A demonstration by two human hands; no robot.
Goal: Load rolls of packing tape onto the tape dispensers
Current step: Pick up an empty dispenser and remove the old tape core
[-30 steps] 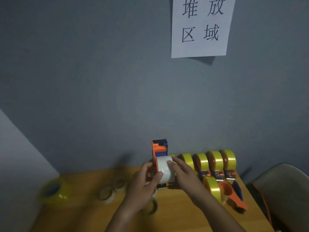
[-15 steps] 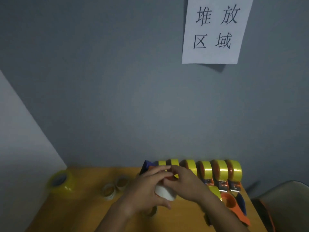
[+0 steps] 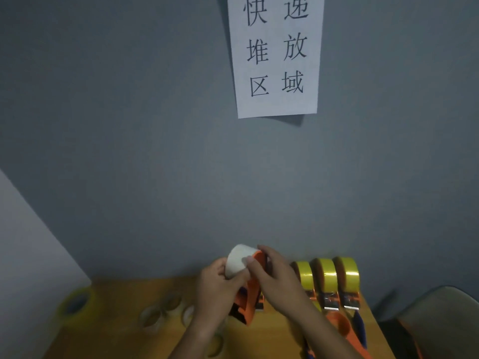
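Wooden table [image 3: 280,330] against grey wall: white tape roll [image 3: 238,260] being seated on orange dispenser [image 3: 250,294], held above table.
Left hand [image 3: 213,288] curled round roll and dispenser; right hand [image 3: 274,278] gripping frame, thumb pressed on roll. Next, roll likely needs pushing fully home. Three loaded yellow dispensers [image 3: 326,278] lined up just right; loose rolls [image 3: 155,312] left.

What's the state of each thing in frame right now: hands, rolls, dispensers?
Left hand: grips the white roll.
Right hand: fingers curled on the orange dispenser, thumb on the roll.
White roll: held up against the dispenser; seating unclear.
Orange dispenser: lifted off the table.
Row of dispensers: loaded with yellow tape, standing.
Loose rolls: lying on the table, blurred.
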